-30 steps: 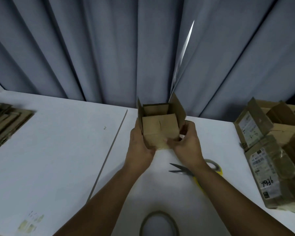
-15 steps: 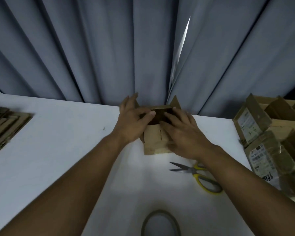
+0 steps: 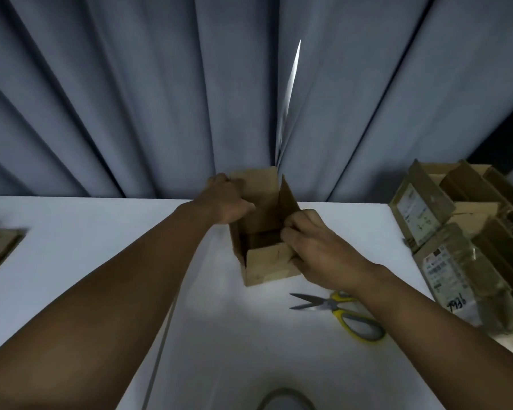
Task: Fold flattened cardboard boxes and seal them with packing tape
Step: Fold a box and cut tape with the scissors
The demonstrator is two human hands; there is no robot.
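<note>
1. A grey-blue curtain point(image 3: 131, 99) hangs in deep folds behind a white table point(image 3: 71, 232). A narrow gap in the curtain lets in a sliver of light.
2. A thin seam point(image 3: 163, 335) runs along the tabletop under the left forearm.
3. The cardboard box point(image 3: 268, 266) is at the middle of the table, near its far edge by the curtain. Its top is open toward the camera.
4. The box's right flap point(image 3: 289, 199) stands up, and the far flap point(image 3: 258, 179) rises behind the left hand.
5. The left hand point(image 3: 228, 202) grips the box's upper left edge, its fingers curled over the cardboard.
6. The right hand point(image 3: 320, 253) holds the right wall of the box. Its fingers are bent round the rim at the base of the raised flap.
7. Scissors point(image 3: 335, 306) with yellow-and-grey handles lie just this side of the box, blades parted and pointing left. The right wrist partly covers them.
8. Only the top arc of a tape roll point(image 3: 283, 398) shows at the bottom edge.
9. A stack of flattened cardboard point(image 3: 0, 250) lies at the far left.
10. Used boxes point(image 3: 462, 187) are piled at the right. Two carry printed shipping labels point(image 3: 416, 216), the text too small to read.
11. On the nearer box a handwritten number point(image 3: 456, 306) reads roughly "7936".
</note>
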